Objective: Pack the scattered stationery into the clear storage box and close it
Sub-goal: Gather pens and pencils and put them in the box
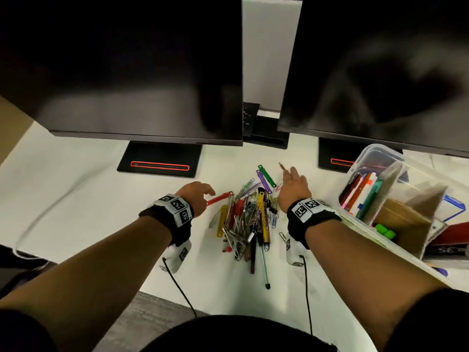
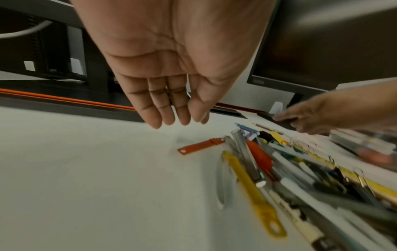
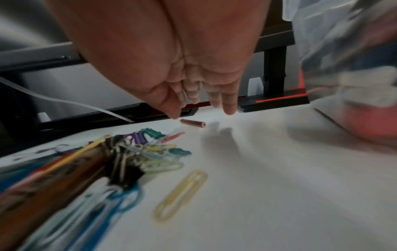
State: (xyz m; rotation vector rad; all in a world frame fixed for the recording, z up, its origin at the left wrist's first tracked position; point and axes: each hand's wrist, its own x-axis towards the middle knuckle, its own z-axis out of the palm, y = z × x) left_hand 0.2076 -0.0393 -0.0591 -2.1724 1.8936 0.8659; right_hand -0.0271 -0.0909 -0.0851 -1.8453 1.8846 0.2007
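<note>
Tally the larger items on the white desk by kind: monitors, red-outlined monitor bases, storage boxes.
Black flat-screen monitors: 2
Black monitor bases with a red outline: 2
Clear plastic storage box: 1
Total: 5

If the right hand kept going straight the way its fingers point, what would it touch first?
Most likely the short brown pencil lying just beyond the right hand's fingertips on the white desk. Beyond it stands the monitor base, though depth is unclear.
</note>
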